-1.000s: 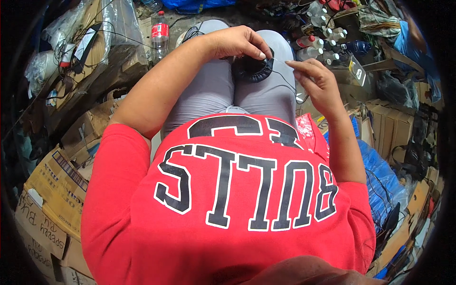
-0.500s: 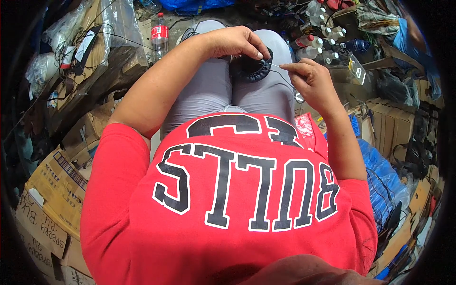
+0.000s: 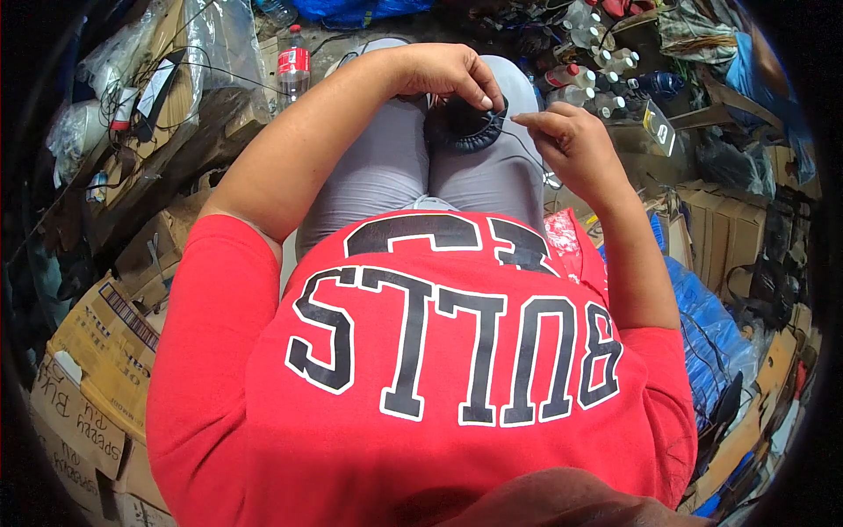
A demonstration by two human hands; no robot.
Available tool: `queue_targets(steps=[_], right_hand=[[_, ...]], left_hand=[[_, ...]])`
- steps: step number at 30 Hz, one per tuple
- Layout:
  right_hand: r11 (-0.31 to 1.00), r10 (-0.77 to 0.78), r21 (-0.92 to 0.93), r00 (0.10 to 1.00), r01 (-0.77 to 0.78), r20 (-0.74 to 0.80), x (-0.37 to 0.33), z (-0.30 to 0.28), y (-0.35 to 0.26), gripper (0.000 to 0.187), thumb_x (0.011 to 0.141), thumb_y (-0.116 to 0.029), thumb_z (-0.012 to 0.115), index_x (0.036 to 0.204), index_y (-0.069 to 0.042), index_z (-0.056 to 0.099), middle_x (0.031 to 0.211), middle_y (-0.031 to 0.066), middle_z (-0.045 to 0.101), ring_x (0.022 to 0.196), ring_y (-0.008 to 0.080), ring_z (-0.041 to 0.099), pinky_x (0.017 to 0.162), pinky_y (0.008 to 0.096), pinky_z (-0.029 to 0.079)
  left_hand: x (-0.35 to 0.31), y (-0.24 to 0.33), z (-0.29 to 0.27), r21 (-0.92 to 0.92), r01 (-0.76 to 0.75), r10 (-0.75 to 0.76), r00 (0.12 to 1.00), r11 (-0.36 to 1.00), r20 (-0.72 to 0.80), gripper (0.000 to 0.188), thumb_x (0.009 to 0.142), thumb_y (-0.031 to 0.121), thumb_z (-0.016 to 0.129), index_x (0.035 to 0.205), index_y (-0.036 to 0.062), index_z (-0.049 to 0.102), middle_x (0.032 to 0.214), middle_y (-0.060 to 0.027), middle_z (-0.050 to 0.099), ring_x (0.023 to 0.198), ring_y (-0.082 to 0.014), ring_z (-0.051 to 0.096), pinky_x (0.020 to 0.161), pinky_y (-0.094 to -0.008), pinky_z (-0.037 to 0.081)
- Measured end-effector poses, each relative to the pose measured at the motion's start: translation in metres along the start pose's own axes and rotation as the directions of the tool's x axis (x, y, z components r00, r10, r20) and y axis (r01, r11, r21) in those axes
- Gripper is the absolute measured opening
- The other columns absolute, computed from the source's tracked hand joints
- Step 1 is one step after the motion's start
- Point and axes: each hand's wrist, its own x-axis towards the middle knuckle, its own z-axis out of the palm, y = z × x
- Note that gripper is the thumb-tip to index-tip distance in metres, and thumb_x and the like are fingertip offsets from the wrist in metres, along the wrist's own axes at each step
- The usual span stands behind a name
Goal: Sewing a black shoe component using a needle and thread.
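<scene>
On my right thigh rests a black round piece [image 3: 474,143] with a gathered, pleated rim; I cannot tell what it is part of. My left hand [image 3: 457,75] pinches its upper right edge between thumb and fingers. Close to that edge, my right hand [image 3: 575,145] is closed with the index finger and thumb toward the piece. Whatever sits in its fingertips is too small to make out now. A dark thread [image 3: 527,149] runs from the rim down past my right hand.
A bottle with a red label [image 3: 295,66] stands beyond my left forearm. Several bottles [image 3: 584,88] lie at the far right. Cardboard boxes [image 3: 97,342] are stacked at the left, and blue plastic sheeting [image 3: 702,338] lies at the right.
A thin, shiny needle-like line stretched between the right fingertips and the rim earlier; it no longer shows clearly. My right hand has moved slightly left, closer to the piece.
</scene>
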Motion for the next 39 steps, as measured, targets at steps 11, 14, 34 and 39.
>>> queue_targets(steps=[11,14,34,39], right_hand=[[0.749,-0.025,0.637,0.954,-0.179,0.299,0.023,0.02,0.072,0.026,0.079,0.0,0.059,0.101,-0.008,0.069,0.09,0.0,0.057,0.087,0.0123,0.05,0.083,0.0232,0.038],[0.758,-0.086,0.64,0.953,-0.127,0.291,0.027,0.023,0.077,0.025,0.08,-0.001,0.059,0.102,-0.007,0.069,0.089,-0.0007,0.058,0.09,0.0122,0.049,0.085,0.0237,0.037],[0.993,-0.092,0.052,0.971,0.106,-0.223,-0.015,0.044,0.002,0.029,0.075,0.0,0.062,0.1,-0.012,0.068,0.073,0.0077,0.05,0.066,0.0252,0.051,0.065,0.0331,0.042],[0.991,-0.012,0.129,0.975,0.042,-0.22,-0.018,0.049,0.005,0.031,0.076,-0.003,0.062,0.105,-0.016,0.068,0.071,0.0073,0.048,0.069,0.0222,0.05,0.067,0.0308,0.042]], left_hand=[[0.018,-0.007,-0.007,0.198,-0.157,0.138,0.985,0.968,0.104,0.026,0.079,0.014,0.068,0.102,0.0022,0.067,0.093,-0.0021,0.067,0.087,-0.011,0.059,0.082,-0.0258,0.045],[0.018,-0.007,-0.005,0.179,-0.176,0.158,0.981,0.968,0.109,0.025,0.078,0.013,0.068,0.101,0.0018,0.067,0.092,-0.002,0.067,0.085,-0.0107,0.059,0.081,-0.0253,0.045],[-0.069,-0.014,0.061,0.548,-0.096,0.45,0.694,0.831,-0.561,0.021,0.075,-0.002,0.059,0.092,0.0074,0.067,0.075,-0.0076,0.056,0.076,-0.0174,0.06,0.07,-0.0269,0.047],[-0.062,-0.02,0.067,0.811,0.134,0.591,0.619,0.57,-0.517,0.013,0.071,0.004,0.069,0.083,0.0085,0.067,0.071,-0.0049,0.056,0.074,-0.0207,0.056,0.069,-0.0282,0.043]])
